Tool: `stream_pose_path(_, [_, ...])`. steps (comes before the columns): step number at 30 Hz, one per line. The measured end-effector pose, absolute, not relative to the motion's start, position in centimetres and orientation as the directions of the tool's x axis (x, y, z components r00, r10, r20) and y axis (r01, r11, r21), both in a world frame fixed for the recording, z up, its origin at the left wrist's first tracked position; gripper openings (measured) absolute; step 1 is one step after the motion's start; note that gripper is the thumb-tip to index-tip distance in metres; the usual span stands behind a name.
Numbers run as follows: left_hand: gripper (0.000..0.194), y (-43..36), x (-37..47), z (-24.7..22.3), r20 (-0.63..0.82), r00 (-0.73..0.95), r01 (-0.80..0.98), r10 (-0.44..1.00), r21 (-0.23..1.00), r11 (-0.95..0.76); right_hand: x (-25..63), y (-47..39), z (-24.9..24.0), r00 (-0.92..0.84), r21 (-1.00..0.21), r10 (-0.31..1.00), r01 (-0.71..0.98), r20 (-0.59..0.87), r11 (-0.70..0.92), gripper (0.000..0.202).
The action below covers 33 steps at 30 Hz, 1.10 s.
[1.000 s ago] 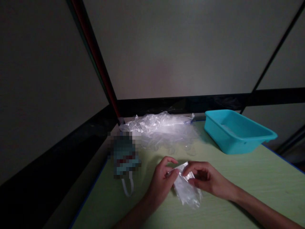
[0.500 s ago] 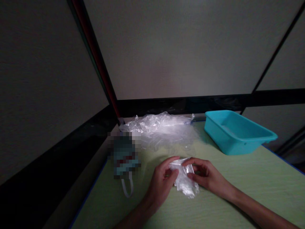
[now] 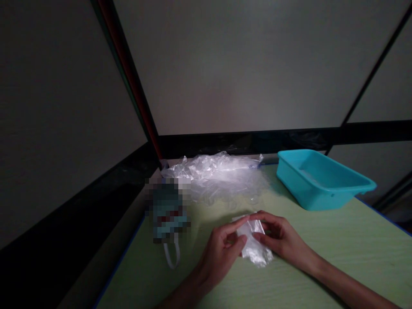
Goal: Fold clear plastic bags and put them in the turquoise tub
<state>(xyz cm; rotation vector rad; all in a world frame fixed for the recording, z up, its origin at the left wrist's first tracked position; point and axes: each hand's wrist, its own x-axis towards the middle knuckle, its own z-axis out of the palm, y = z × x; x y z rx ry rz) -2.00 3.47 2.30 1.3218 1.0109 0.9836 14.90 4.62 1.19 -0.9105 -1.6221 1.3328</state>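
While the left hand (image 3: pixel 222 249) and right hand (image 3: pixel 280 235) pinch and partly cover clear plastic (image 3: pixel 256 252), pixelation obscures the white-looped item (image 3: pixel 169 210).

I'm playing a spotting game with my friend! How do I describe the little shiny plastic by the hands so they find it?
Find the green table. Over it, between the left hand and the right hand, is a small, shiny piece of clear plastic. Unlike the bigger crumpled heap farther back, this piece has both hands touching it.
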Motion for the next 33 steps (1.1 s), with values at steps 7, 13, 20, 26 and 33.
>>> stream_pose_path(7, [0.025, 3.6, -2.2, 2.0, 0.033, 0.301, 0.057, 0.953, 0.997, -0.052, 14.8, 4.6, 1.0, -0.377, -0.982, 0.915, 0.062, 0.143, 0.179, 0.028])
stream_pose_path(13, [0.022, 4.1, -2.2, 1.8, 0.104, 0.245, 0.08, 0.964, 0.989, -0.127, 14.8, 4.3, 1.0, -0.372, -0.972, 0.908, 0.054, 0.193, 0.228, 0.023])
stream_pose_path(20, [0.025, 4.3, -2.5, 1.1, 0.026, 0.229, 0.019, 0.973, 0.999, -0.031, 14.7, 4.3, 1.1, -0.371, -0.978, 0.906, -0.034, 0.204, 0.206, 0.018])
stream_pose_path(26, [0.032, 4.3, -2.4, 1.5, -0.04, 0.237, -0.069, 0.971, 0.996, 0.058, 14.6, 4.4, 0.9, -0.394, -0.985, 0.903, -0.08, 0.171, 0.152, 0.019])
stream_pose_path(33, [0.04, 4.1, -2.3, 1.8, -0.067, 0.226, -0.1, 0.972, 0.991, 0.092, 14.8, 4.5, 0.7, -0.356, -0.986, 0.92, -0.066, 0.166, 0.153, 0.025])
